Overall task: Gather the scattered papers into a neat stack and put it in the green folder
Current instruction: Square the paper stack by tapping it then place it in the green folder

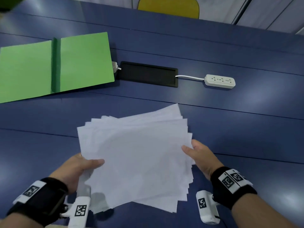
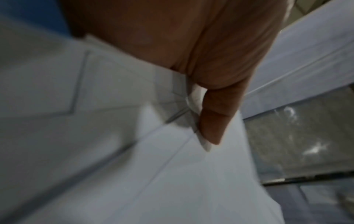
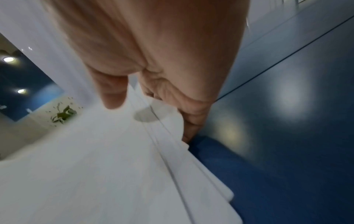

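A: What are your hands on?
B: Your left hand (image 1: 82,167) and right hand (image 1: 199,155) each pinch an edge of the uneven papers (image 1: 136,155), low in the centre.
A: And the green folder (image 1: 54,66)?
B: Open flat, upper left, on the blue table (image 1: 230,129).

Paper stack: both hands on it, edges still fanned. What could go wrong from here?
1. The papers are held only at the side edges, left hand and right hand, thumbs on top; the fanned sheets sticking out at the near edge could slip free.
2. Put in as they are, the staggered corners could catch or crease on the open green folder.
3. The folder's right edge lies over a white plug by the black cable hatch, so it may rock under load.
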